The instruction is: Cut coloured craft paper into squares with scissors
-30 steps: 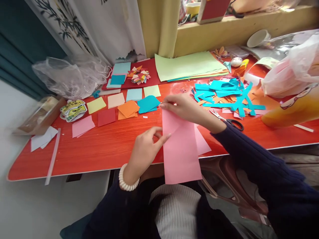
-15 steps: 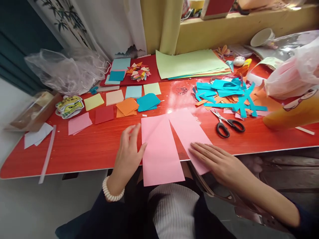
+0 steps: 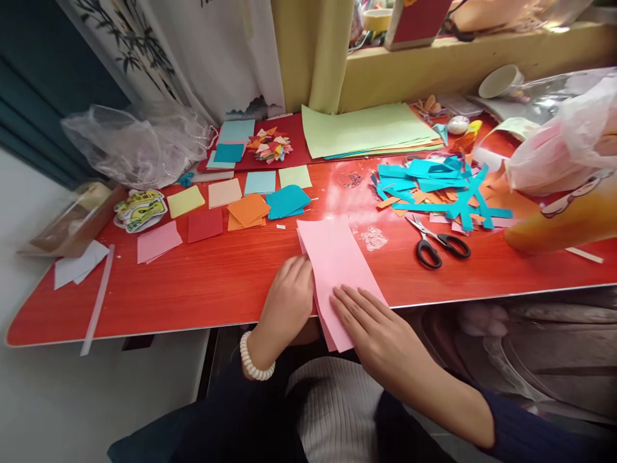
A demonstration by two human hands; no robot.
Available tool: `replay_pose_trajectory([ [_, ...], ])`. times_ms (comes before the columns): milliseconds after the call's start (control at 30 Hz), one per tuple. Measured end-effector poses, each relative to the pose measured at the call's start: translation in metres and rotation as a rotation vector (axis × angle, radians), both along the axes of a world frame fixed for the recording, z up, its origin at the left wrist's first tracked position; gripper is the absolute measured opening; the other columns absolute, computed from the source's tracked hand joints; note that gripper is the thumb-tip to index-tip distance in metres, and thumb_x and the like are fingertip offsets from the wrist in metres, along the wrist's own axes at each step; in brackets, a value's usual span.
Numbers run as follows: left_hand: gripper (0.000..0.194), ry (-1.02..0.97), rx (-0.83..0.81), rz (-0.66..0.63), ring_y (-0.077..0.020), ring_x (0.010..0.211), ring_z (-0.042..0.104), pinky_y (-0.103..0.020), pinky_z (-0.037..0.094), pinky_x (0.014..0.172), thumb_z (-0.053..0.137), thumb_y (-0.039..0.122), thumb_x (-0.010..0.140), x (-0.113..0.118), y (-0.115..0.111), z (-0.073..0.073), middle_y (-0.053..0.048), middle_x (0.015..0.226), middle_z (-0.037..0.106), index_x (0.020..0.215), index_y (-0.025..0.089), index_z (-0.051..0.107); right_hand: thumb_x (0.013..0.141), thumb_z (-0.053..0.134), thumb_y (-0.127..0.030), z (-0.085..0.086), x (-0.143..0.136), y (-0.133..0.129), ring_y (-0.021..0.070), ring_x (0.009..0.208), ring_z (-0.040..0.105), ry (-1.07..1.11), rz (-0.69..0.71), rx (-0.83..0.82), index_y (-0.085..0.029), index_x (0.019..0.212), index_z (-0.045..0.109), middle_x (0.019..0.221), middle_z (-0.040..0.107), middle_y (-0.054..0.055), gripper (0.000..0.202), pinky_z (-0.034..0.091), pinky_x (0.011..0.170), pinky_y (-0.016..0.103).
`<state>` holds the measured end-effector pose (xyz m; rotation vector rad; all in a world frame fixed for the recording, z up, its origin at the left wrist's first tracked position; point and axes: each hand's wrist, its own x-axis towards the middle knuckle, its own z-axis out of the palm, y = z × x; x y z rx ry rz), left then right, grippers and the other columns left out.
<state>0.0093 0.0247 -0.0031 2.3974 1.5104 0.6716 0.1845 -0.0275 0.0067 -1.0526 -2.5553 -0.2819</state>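
Note:
Two long pink paper pieces [image 3: 332,257] lie almost stacked over the table's front edge, their lower ends hanging past it. My left hand [image 3: 289,296] has its fingers curled at the left edges of the pink paper, gripping there; the fingertips are partly hidden. My right hand [image 3: 376,321] rests flat on the upper sheet, fingers stretched out side by side. To the right lie black-handled scissors [image 3: 436,244] with slightly parted blades, touched by neither hand.
Small coloured paper squares [image 3: 205,224] sit at the left on the red table [image 3: 193,283]. Blue and orange scraps [image 3: 434,186] are heaped behind the scissors. Large green sheets [image 3: 361,128] lie at the back. An orange bottle [image 3: 559,222] and plastic bag [image 3: 554,148] stand right.
The two pink pieces, spread apart before, now overlap. My right hand has moved left with the paper. My left hand has moved right, its fingers now closed at the paper's edge.

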Motion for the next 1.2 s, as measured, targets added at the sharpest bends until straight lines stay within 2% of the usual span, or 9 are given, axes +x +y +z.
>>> replay_pose_trajectory([
  [100, 0.04, -0.166, -0.128, 0.143, -0.0214, 0.113, 0.057, -0.039, 0.048, 0.094, 0.026, 0.026, 0.098, -0.007, 0.008, 0.003, -0.013, 0.124, 0.058, 0.136, 0.017, 0.036, 0.092, 0.042, -0.017, -0.009, -0.003, -0.008, 0.0312, 0.118, 0.056, 0.02, -0.003, -0.081, 0.001, 0.119, 0.061, 0.128, 0.058, 0.019, 0.038, 0.051, 0.097, 0.046],
  [233, 0.066, -0.014, -0.129, 0.127, -0.0281, 0.133, 0.038, -0.045, 0.037, 0.107, 0.044, 0.046, 0.092, -0.012, 0.016, 0.003, -0.017, 0.146, 0.038, 0.146, 0.014, 0.021, 0.085, 0.053, -0.056, 0.0, 0.009, -0.005, 0.0323, 0.131, 0.043, 0.179, -0.014, -0.328, -0.006, 0.133, 0.052, 0.14, 0.047, 0.017, 0.07, 0.043, 0.106, 0.048],
  [367, 0.067, 0.257, -0.11, 0.057, -0.0319, 0.136, 0.031, -0.049, 0.03, 0.11, 0.041, 0.052, 0.092, -0.013, 0.02, 0.0, -0.015, 0.151, 0.031, 0.144, 0.011, 0.031, 0.091, 0.047, -0.048, 0.015, 0.038, 0.037, 0.0279, 0.133, 0.041, 0.648, -0.275, -0.734, -0.027, 0.141, 0.042, 0.145, 0.044, 0.006, 0.054, 0.038, 0.109, 0.049],
  [533, 0.066, 0.363, -0.075, 0.036, -0.0303, 0.133, 0.032, -0.047, 0.029, 0.11, 0.032, 0.054, 0.094, -0.014, 0.021, -0.001, -0.012, 0.15, 0.035, 0.143, 0.01, 0.033, 0.08, 0.063, -0.049, 0.02, 0.051, 0.107, 0.0246, 0.111, 0.06, 1.275, -0.439, -1.186, -0.022, 0.109, 0.063, 0.124, 0.06, 0.009, 0.039, 0.055, 0.091, 0.039],
  [700, 0.069, 0.4, -0.057, 0.033, -0.0313, 0.13, 0.035, -0.047, 0.032, 0.106, 0.025, 0.057, 0.094, -0.012, 0.023, 0.001, -0.011, 0.149, 0.036, 0.144, 0.01, 0.034, 0.074, 0.072, -0.032, 0.033, 0.034, 0.133, 0.0134, 0.062, 0.058, 1.129, -0.513, -1.277, -0.016, 0.115, 0.059, 0.077, 0.062, 0.004, 0.046, 0.049, 0.053, 0.027],
  [833, 0.068, 0.375, -0.049, 0.038, -0.0328, 0.128, 0.036, -0.049, 0.032, 0.105, 0.027, 0.056, 0.094, -0.01, 0.023, 0.001, -0.012, 0.148, 0.038, 0.143, 0.01, 0.035, 0.07, 0.075, -0.03, 0.035, 0.023, 0.144, 0.0111, 0.051, 0.048, 0.861, -0.519, -1.216, -0.017, 0.102, 0.064, 0.063, 0.056, 0.001, 0.036, 0.034, 0.043, 0.024],
  [933, 0.065, 0.224, -0.062, 0.069, -0.0332, 0.129, 0.036, -0.051, 0.031, 0.106, 0.031, 0.055, 0.093, -0.01, 0.024, 0.002, -0.015, 0.145, 0.04, 0.14, 0.01, 0.039, 0.074, 0.071, -0.033, 0.023, 0.021, 0.15, 0.0101, 0.051, 0.047, 0.829, -0.382, -1.164, -0.017, 0.077, 0.063, 0.067, 0.059, 0.002, 0.018, 0.03, 0.041, 0.024],
  [1033, 0.06, -0.138, -0.114, 0.21, -0.0294, 0.121, 0.046, -0.047, 0.037, 0.101, 0.041, 0.055, 0.091, -0.013, 0.028, 0.006, -0.016, 0.139, 0.047, 0.135, 0.014, 0.044, 0.078, 0.067, -0.035, 0.017, 0.023, 0.144, 0.0134, 0.064, 0.058, 0.962, -0.183, -1.184, -0.018, 0.085, 0.064, 0.083, 0.066, 0.004, 0.019, 0.043, 0.051, 0.024],
  [1200, 0.034, -0.788, -0.428, 0.236, -0.0134, 0.069, 0.056, -0.027, 0.047, 0.067, 0.061, 0.048, 0.082, -0.019, 0.032, 0.013, -0.004, 0.088, 0.066, 0.1, 0.019, 0.064, 0.078, 0.069, -0.036, 0.025, 0.025, 0.121, 0.0171, 0.083, 0.064, 1.038, -0.066, -1.216, -0.019, 0.097, 0.068, 0.096, 0.07, 0.004, 0.025, 0.052, 0.071, 0.029],
])
